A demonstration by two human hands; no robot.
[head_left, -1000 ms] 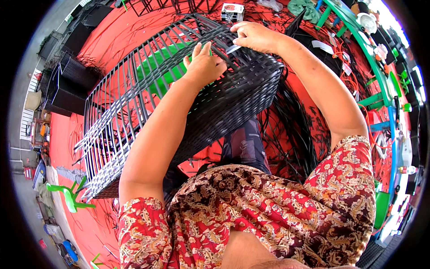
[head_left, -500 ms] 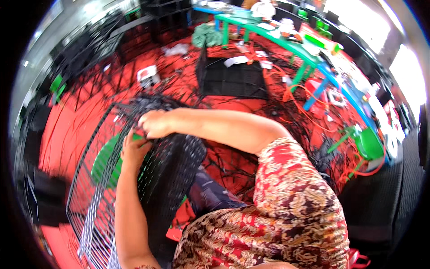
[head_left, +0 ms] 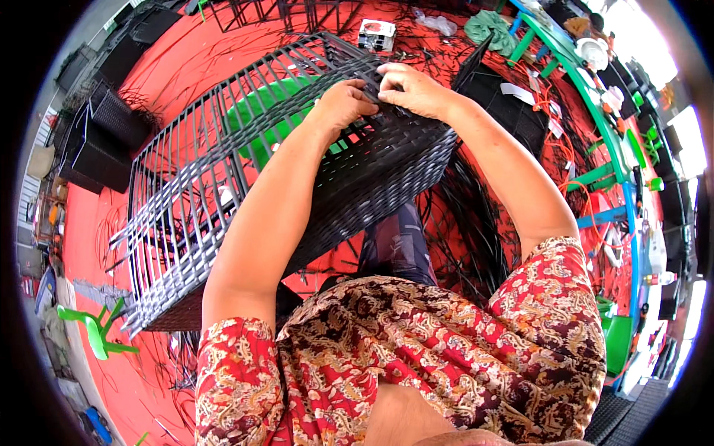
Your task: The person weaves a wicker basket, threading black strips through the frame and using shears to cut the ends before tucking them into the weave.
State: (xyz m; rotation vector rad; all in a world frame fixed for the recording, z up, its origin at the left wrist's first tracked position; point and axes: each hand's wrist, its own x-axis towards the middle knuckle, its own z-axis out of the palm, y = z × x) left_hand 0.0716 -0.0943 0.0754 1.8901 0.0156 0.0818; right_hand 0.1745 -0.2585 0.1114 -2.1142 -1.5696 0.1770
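A large, partly woven black wicker frame leans across my lap, with bare slats on its left side and dense weave toward me. Both hands work close together at its far upper corner. My left hand has its fingers curled down onto a woven band of black strands. Just to the right, my right hand bends its thumb and forefinger toward the same corner. What lies between those fingertips is too dark and small to make out. Through the slats shows a round green surface.
Loose black strips litter the red floor. A white box lies beyond the frame. Green and blue benches loaded with items line the right. A green stool lies at left, near dark woven furniture.
The view has shifted, so the frame and hands appear higher and farther right. My hands are somewhat further apart, and my right forearm now reaches up from the lower right instead of crossing over.
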